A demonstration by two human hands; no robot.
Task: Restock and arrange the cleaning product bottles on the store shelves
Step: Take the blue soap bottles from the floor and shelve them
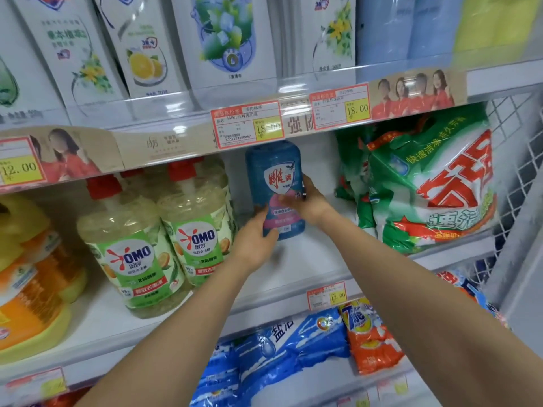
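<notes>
Both hands, left hand [258, 239] and right hand [305, 201], hold the blue bottle [274, 177] on the shelf [308, 259]. Next, I think, it goes back, label facing out.

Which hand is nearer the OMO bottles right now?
Left. The left hand grips the blue bottle low down, beside the OMO bottles; the right hand holds its right side, farther off.

Before me stood white shelving. The middle shelf [308, 259] showed a bare white board, and the upper shelf [164, 113] carried red-and-yellow price tags [248, 124] along its front edge. A grey wire mesh panel [523, 136] closed the right end. The light was soft and even, glinting off the clear tag strip.
</notes>
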